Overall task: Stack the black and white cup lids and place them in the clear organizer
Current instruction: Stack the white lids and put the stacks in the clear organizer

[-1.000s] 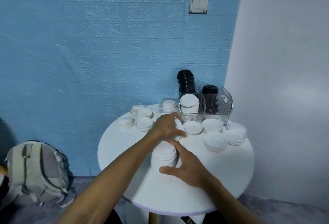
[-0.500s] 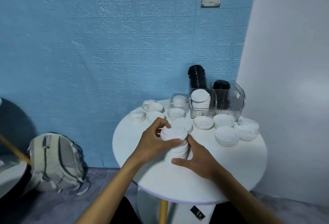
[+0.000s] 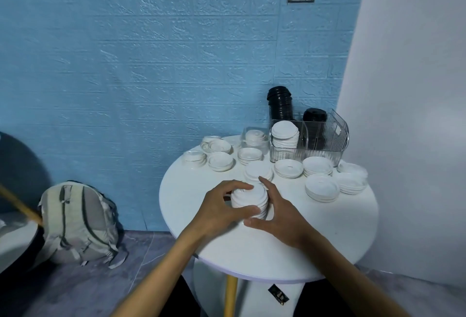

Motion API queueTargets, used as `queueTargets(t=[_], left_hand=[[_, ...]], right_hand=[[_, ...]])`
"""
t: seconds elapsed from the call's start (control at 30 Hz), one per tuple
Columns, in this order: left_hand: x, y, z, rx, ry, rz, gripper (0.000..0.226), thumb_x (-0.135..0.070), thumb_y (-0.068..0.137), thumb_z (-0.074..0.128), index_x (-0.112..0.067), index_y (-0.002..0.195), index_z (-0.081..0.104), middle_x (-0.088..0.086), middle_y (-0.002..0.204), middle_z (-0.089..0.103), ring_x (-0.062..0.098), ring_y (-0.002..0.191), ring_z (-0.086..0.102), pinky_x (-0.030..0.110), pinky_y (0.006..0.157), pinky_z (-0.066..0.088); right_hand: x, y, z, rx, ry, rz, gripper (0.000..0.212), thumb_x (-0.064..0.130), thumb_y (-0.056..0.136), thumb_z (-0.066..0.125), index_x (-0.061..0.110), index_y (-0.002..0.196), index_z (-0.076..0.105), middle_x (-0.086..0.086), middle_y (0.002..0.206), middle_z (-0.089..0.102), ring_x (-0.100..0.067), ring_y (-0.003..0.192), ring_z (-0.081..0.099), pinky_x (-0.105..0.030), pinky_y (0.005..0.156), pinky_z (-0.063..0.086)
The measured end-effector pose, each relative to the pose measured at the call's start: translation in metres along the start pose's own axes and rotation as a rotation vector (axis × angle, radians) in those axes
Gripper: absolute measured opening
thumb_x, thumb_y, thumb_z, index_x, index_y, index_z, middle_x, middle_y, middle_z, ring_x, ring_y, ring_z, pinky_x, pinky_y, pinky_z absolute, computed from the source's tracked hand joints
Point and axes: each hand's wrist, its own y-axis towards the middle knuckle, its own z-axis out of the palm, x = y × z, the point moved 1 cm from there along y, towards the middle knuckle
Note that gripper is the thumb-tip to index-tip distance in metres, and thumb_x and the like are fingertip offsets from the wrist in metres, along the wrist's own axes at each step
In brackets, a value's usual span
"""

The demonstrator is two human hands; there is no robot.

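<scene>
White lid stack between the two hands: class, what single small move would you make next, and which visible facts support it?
Probably square up the white lid stack before lifting it. Both the left hand and right hand cup its sides on the table, and its layers look slightly offset. The clear organizer behind already holds white and black lids, so a tidy stack should carry there more safely.

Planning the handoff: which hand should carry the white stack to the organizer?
Right hand, likely: it cups the white lid stack on the side facing the clear organizer; left hand would cross over.
</scene>
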Motion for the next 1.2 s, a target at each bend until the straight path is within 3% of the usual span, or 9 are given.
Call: queueTargets(t=[0.1, 0.23, 0.5, 0.6, 0.73, 0.83, 0.97, 1.1, 1.2], left_hand=[[0.000, 0.003, 0.001, 0.016, 0.036, 0.010, 0.045, -0.034, 0.065, 0.096, -0.039, 0.104, 0.076, -0.019, 0.117, 0.070, -0.002, 0.113, 0.062, 0.023, 0.099, 0.049], [0.002, 0.004, 0.000, 0.034, 0.023, 0.002, 0.043, -0.030, 0.067, 0.096, -0.035, 0.105, 0.076, -0.020, 0.115, 0.072, -0.002, 0.113, 0.062, 0.021, 0.099, 0.047], [0.007, 0.004, 0.001, 0.078, -0.026, -0.034, 0.042, -0.034, 0.070, 0.093, -0.034, 0.108, 0.075, -0.015, 0.116, 0.074, 0.009, 0.115, 0.065, 0.040, 0.105, 0.050], [0.003, 0.007, -0.003, 0.111, 0.014, -0.045, 0.041, -0.036, 0.069, 0.093, -0.036, 0.106, 0.075, -0.016, 0.114, 0.073, 0.007, 0.114, 0.064, 0.037, 0.105, 0.049], [-0.019, 0.027, -0.021, 0.319, 0.049, -0.096, 0.027, -0.034, 0.081, 0.086, -0.030, 0.105, 0.075, -0.015, 0.114, 0.073, 0.005, 0.113, 0.064, 0.028, 0.099, 0.050], [-0.022, 0.061, -0.025, 0.260, -0.007, -0.050, 0.020, -0.028, 0.090, 0.077, -0.019, 0.108, 0.074, -0.005, 0.113, 0.074, 0.008, 0.109, 0.065, 0.026, 0.099, 0.047], [-0.001, 0.111, -0.002, 0.199, 0.165, -0.095, 0.044, -0.051, 0.075, 0.083, -0.035, 0.114, 0.070, -0.011, 0.123, 0.068, 0.012, 0.116, 0.060, 0.027, 0.098, 0.047], [0.017, 0.127, 0.016, 0.299, 0.363, -0.121, 0.060, -0.041, 0.079, 0.086, -0.032, 0.133, 0.062, -0.011, 0.129, 0.059, 0.008, 0.117, 0.052, 0.021, 0.093, 0.039], [0.030, 0.130, 0.020, 0.282, 0.368, -0.095, 0.071, -0.039, 0.065, 0.090, -0.030, 0.131, 0.063, -0.014, 0.126, 0.062, 0.005, 0.115, 0.054, 0.013, 0.089, 0.039]], right_hand=[[0.000, 0.000, 0.000, 0.006, -0.008, -0.011, 0.108, 0.063, 0.068, 0.082, 0.052, 0.152, 0.015, 0.023, 0.146, 0.049, 0.003, 0.131, 0.049, -0.023, 0.111, 0.039], [0.000, -0.001, 0.001, 0.004, -0.029, -0.019, 0.096, 0.061, 0.072, 0.082, 0.049, 0.149, 0.026, 0.026, 0.142, 0.051, 0.004, 0.128, 0.050, -0.019, 0.106, 0.038], [-0.002, 0.001, 0.002, -0.009, -0.033, -0.019, 0.093, 0.065, 0.069, 0.081, 0.046, 0.146, 0.032, 0.026, 0.139, 0.054, 0.003, 0.126, 0.051, -0.025, 0.107, 0.041], [-0.001, 0.000, 0.002, -0.005, -0.034, -0.012, 0.092, 0.064, 0.070, 0.081, 0.046, 0.146, 0.032, 0.026, 0.139, 0.053, 0.004, 0.126, 0.051, -0.022, 0.106, 0.040], [0.000, 0.000, 0.000, -0.017, -0.023, -0.017, 0.089, 0.058, 0.072, 0.083, 0.047, 0.145, 0.033, 0.030, 0.139, 0.052, 0.012, 0.126, 0.047, -0.018, 0.103, 0.038], [0.000, 0.000, 0.001, -0.021, -0.026, -0.016, 0.092, 0.062, 0.070, 0.082, 0.046, 0.146, 0.032, 0.029, 0.141, 0.051, 0.008, 0.129, 0.047, -0.024, 0.110, 0.039], [-0.001, 0.000, 0.000, -0.024, -0.031, -0.014, 0.093, 0.067, 0.068, 0.080, 0.046, 0.145, 0.033, 0.027, 0.142, 0.051, 0.004, 0.130, 0.048, -0.031, 0.114, 0.039], [0.001, -0.002, -0.001, -0.027, -0.017, -0.039, 0.095, 0.068, 0.068, 0.080, 0.046, 0.147, 0.032, 0.027, 0.147, 0.047, 0.005, 0.135, 0.044, -0.034, 0.116, 0.038], [0.002, -0.002, -0.001, -0.034, -0.004, -0.061, 0.096, 0.064, 0.070, 0.082, 0.044, 0.149, 0.031, 0.027, 0.152, 0.041, 0.003, 0.139, 0.040, -0.035, 0.117, 0.036]])
